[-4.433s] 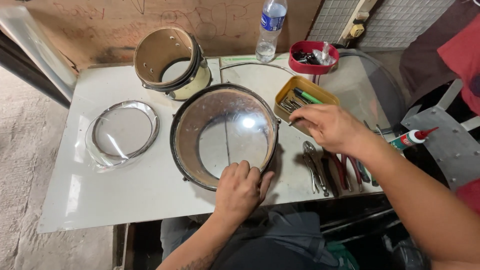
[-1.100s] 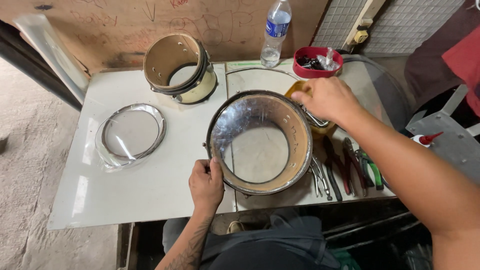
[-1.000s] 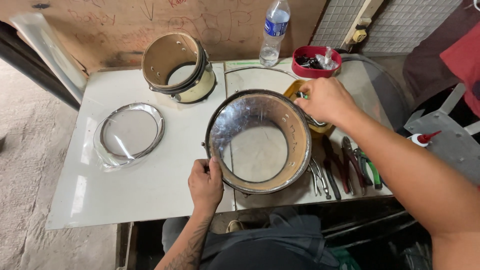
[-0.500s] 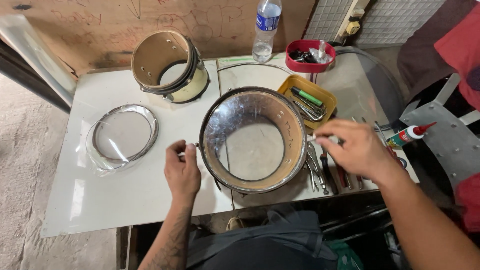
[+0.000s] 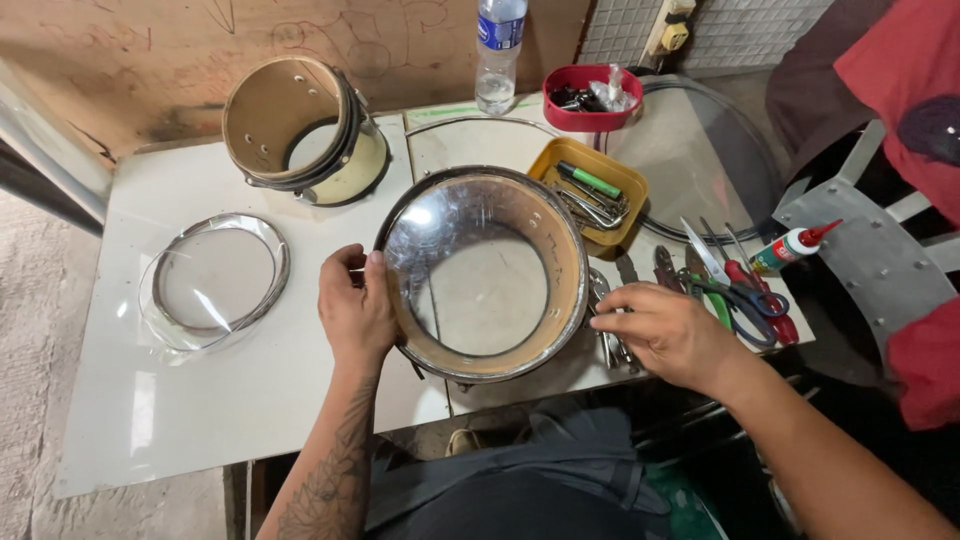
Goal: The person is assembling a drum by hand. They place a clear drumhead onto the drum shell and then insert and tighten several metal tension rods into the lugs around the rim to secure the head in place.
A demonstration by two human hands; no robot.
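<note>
Right hand [image 5: 672,330] dropped onto tools [image 5: 612,330], left hand [image 5: 357,310] gripping drum shell [image 5: 485,275] rim

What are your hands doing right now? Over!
Left hand grips drum shell rim. Right hand rests on metal tools beside it. Scissors, yellow tray crowd the right side.

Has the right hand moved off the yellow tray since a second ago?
Yes. The right hand has come away from the yellow tray, toward the person, and now rests on the metal tools beside the drum shell.
</note>
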